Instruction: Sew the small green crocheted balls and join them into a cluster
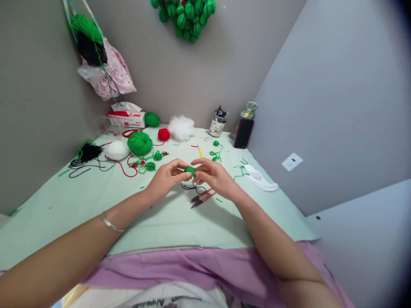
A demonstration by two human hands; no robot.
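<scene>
My left hand (167, 177) and my right hand (213, 175) meet above the middle of the pale green table (80, 201). Both pinch a small green crocheted piece (189, 170) between their fingertips. A thin black thread (192, 187) hangs from the piece down to the table. Red-handled thread snips (201, 198) lie just under and in front of my right hand. A metal bangle (111, 223) sits on my left wrist.
Behind the hands lie a green yarn ball (140, 143), a white ball (117, 150), black yarn (88, 152), a red ball (163, 134), white stuffing (181, 127), a tissue box (127, 117), a jar (218, 124) and a dark bottle (244, 128). A white cloth (261, 179) lies at right.
</scene>
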